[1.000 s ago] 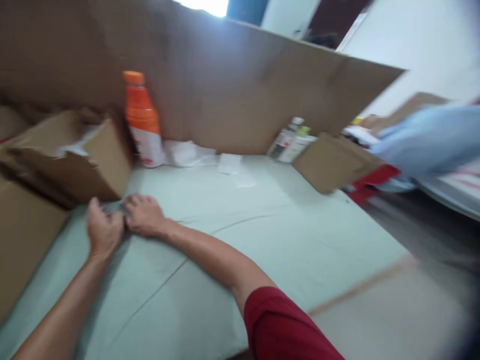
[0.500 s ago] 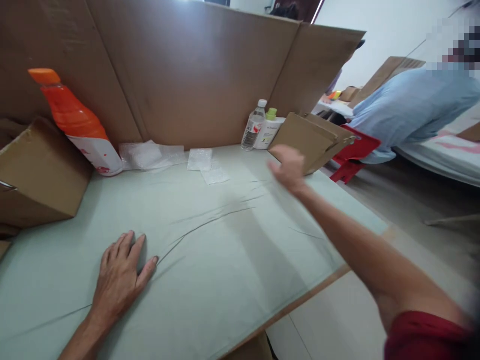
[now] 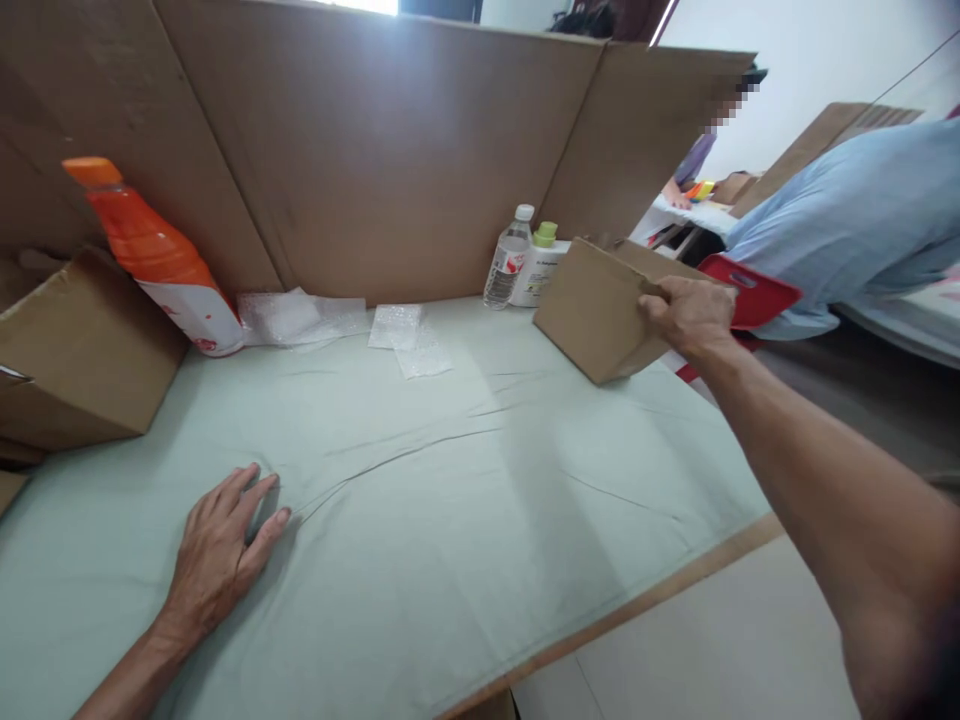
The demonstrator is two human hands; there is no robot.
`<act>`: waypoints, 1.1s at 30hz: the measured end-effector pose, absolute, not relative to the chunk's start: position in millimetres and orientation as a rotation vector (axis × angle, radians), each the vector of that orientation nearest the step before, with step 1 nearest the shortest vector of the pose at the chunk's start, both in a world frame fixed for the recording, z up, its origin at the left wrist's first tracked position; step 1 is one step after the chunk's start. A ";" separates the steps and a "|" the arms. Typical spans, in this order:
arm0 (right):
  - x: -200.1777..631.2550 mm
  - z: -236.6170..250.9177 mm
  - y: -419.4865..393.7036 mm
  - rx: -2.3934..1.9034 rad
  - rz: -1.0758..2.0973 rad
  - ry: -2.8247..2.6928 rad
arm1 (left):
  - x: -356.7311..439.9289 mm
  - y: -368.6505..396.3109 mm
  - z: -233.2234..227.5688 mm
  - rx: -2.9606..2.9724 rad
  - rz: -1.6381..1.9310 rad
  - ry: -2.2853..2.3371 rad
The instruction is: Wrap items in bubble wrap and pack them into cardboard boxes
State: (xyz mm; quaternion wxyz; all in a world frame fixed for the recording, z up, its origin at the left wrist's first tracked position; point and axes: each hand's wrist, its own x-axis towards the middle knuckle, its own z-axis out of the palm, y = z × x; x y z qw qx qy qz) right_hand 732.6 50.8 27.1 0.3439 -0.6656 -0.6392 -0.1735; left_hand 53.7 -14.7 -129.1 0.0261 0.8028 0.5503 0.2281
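My right hand (image 3: 694, 312) grips the upper edge of a brown cardboard box (image 3: 592, 315) at the right side of the table, thumb on the near side. The box's inside is hidden from me. Resting palm down on the pale green tablecloth (image 3: 420, 520), my left hand (image 3: 221, 545) has its fingers apart and holds nothing. Just left of the box stand a clear water bottle (image 3: 509, 262) and a white bottle with a green cap (image 3: 538, 272).
A large orange-and-white bottle (image 3: 169, 270) leans beside another cardboard box (image 3: 82, 350) on the left. Bubble wrap pieces (image 3: 300, 318) lie along a tall cardboard partition (image 3: 390, 160). A person in light blue (image 3: 847, 220) sits at the right by a red chair (image 3: 757, 290).
My right hand has moved right and taken hold of the cardboard box's edge. My left hand stays on the cloth, its fingers slightly more bent.
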 end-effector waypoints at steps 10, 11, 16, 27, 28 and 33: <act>531.5 35.3 -129.9 -1.540 -0.375 -1.936 | 59.7 -17.2 -124.2 2.353 0.928 1.583; 511.3 38.4 -141.5 -1.496 -0.297 -1.981 | 63.4 -21.4 -121.5 2.307 0.972 1.556; 462.5 45.1 -180.1 -1.313 -0.079 -2.013 | 83.7 -63.1 -113.4 1.946 1.108 1.329; 446.7 -67.3 -169.9 -1.746 0.670 -1.641 | 99.3 -115.2 -111.8 1.566 1.108 1.012; 436.3 -72.1 -160.6 -1.758 0.693 -1.606 | 98.6 -113.8 -110.8 1.561 1.109 0.991; 386.7 -80.2 -93.8 -1.698 0.666 -1.608 | 75.9 -76.1 -103.1 1.444 1.146 1.056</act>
